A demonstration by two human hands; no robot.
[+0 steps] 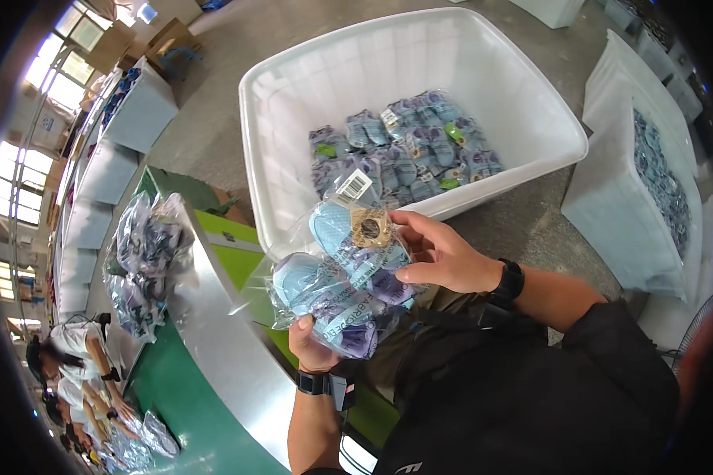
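Head view: white bin [293, 107] stands ahead, with many bagged blue-and-purple pieces [429, 145] across its floor. Metal-edged green table [234, 366] is at left; bagged dark goods [150, 245] lie on it. Clear bag [337, 289] with two blue-and-purple pieces is held between both hands at the bin's near side. Right hand [450, 257] grips its right side, fingers closed, beside a gold label [368, 227]; left hand [312, 348] grips its lower edge, thumb on top.

A white barcode label [353, 187] and printed lettering [347, 311] mark the blue-purple pack [297, 273]; a white logo [409, 468] marks the black shirt [523, 388].
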